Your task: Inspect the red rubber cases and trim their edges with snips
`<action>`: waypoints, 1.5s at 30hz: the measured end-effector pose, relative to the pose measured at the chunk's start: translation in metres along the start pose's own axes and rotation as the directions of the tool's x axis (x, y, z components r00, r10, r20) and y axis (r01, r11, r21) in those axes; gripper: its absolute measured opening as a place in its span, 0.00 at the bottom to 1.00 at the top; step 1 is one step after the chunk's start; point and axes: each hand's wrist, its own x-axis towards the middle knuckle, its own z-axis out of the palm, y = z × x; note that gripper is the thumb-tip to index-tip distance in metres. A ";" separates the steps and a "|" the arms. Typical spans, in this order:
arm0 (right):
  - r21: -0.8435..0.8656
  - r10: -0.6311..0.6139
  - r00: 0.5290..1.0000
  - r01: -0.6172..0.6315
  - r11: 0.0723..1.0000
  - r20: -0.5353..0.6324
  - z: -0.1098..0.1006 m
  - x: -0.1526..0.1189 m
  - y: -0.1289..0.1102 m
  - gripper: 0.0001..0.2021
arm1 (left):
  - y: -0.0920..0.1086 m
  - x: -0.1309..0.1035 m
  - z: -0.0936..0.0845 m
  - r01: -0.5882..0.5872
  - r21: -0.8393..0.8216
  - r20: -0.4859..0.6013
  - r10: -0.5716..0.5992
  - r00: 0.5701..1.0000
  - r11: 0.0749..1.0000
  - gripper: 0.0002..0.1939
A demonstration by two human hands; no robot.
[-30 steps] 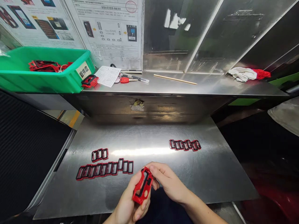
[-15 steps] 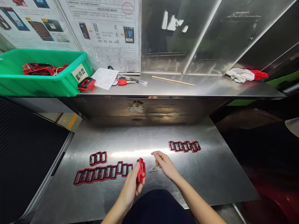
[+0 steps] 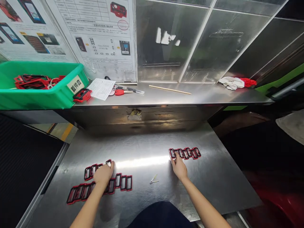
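Both hands are now reaching out flat on the steel table (image 3: pixel 213 183), well apart; half a second ago the left was gripping a red frame, which has gone from it. Left hand (image 3: pixel 103 174) is pressing loosely open on the left rows of red frames (image 3: pixel 118 182). Small tweezers (image 3: pixel 153 180) are lying between the hands. Right hand (image 3: pixel 179 167) is touching the right row of frames (image 3: pixel 187 153), fingertips on its left end. Farther back, the green bin (image 3: pixel 54 95) is sitting on the shelf.

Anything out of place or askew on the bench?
Mostly tidy: red frames lie in neat rows on the steel table. Oddities: a small metal clip lies loose between the left hand and right hand, and a crumpled white-and-red rag sits on the upper shelf.
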 end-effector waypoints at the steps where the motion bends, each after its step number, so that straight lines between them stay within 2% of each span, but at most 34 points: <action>1: -0.005 0.000 1.000 0.000 1.000 0.002 0.000 0.003 0.001 0.15 | -0.003 0.001 -0.001 0.008 0.030 -0.002 -0.008 1.000 1.000 0.19; 6: 0.009 -0.024 0.999 0.023 1.000 0.025 0.000 0.008 0.003 0.16 | -0.013 0.004 -0.008 0.024 0.104 -0.010 -0.023 1.000 0.994 0.18; 11: 0.100 -0.034 0.995 0.025 0.995 0.091 0.000 0.006 -0.003 0.12 | -0.017 -0.001 -0.010 0.017 0.088 -0.041 -0.014 0.999 0.996 0.18; 14: 0.233 -0.090 0.983 0.051 0.971 0.160 0.000 0.000 -0.018 0.11 | -0.013 -0.011 -0.008 -0.051 0.028 -0.065 0.053 0.996 0.998 0.18; 16: 0.353 -0.171 0.960 0.085 0.932 0.221 -0.001 -0.011 -0.033 0.12 | -0.007 -0.023 -0.006 -0.152 -0.044 -0.073 0.148 0.986 0.987 0.17; 19: 0.538 -0.340 0.888 0.132 0.832 0.309 -0.010 -0.038 -0.060 0.17 | 0.006 -0.050 -0.006 -0.349 -0.212 -0.070 0.342 0.937 0.913 0.16; 22: 0.674 -0.496 0.784 0.138 0.726 0.374 -0.030 -0.075 -0.084 0.26 | 0.019 -0.085 -0.009 -0.478 -0.417 -0.053 0.504 0.862 0.773 0.19; 26: 0.750 -0.607 0.671 0.113 0.652 0.426 -0.063 -0.116 -0.105 0.24 | 0.027 -0.129 -0.016 -0.515 -0.616 -0.020 0.642 0.766 0.596 0.29; 28: 0.768 -0.658 0.622 0.137 0.626 0.425 -0.077 -0.128 -0.111 0.21 | 0.025 -0.147 -0.016 -0.479 -0.712 -0.009 0.675 0.738 0.514 0.34; 29: 0.774 -0.682 0.600 0.158 0.614 0.419 -0.083 -0.133 -0.113 0.20 | 0.023 -0.154 -0.016 -0.437 -0.766 -0.009 0.673 0.740 0.470 0.35; 31: 0.784 -0.720 0.561 0.190 0.591 0.408 -0.091 -0.141 -0.115 0.19 | 0.017 -0.167 -0.016 -0.321 -0.865 -0.012 0.623 0.782 0.386 0.36; 33: 0.803 -0.739 0.531 0.168 0.572 0.415 -0.094 -0.146 -0.116 0.19 | 0.013 -0.178 -0.018 -0.243 -0.910 -0.022 0.549 0.836 0.335 0.35; 34: 0.819 -0.745 0.513 0.130 0.559 0.427 -0.094 -0.148 -0.116 0.20 | 0.012 -0.183 -0.020 -0.239 -0.916 -0.035 0.530 0.847 0.322 0.32; 35: 0.833 -0.747 0.493 0.078 0.548 0.445 -0.093 -0.150 -0.116 0.21 | 0.012 -0.187 -0.023 -0.255 -0.915 -0.055 0.530 0.846 0.311 0.30; 38: 0.851 -0.750 0.431 -0.087 0.519 0.501 -0.089 -0.154 -0.115 0.25 | 0.014 -0.195 -0.032 -0.307 -0.912 -0.085 0.607 0.790 0.273 0.26; 40: 0.847 -0.750 0.405 -0.148 0.511 0.523 -0.086 -0.154 -0.115 0.27 | 0.017 -0.197 -0.036 -0.276 -0.927 -0.055 0.637 0.769 0.253 0.26; 42: 0.846 -0.752 0.393 -0.176 0.503 0.529 -0.084 -0.153 -0.114 0.28 | 0.018 -0.199 -0.039 -0.240 -0.932 -0.016 0.631 0.776 0.272 0.28; 45: 0.850 -0.759 0.384 -0.198 0.489 0.526 -0.083 -0.152 -0.114 0.28 | 0.019 -0.201 -0.042 -0.263 -0.907 -0.014 0.600 0.800 0.330 0.31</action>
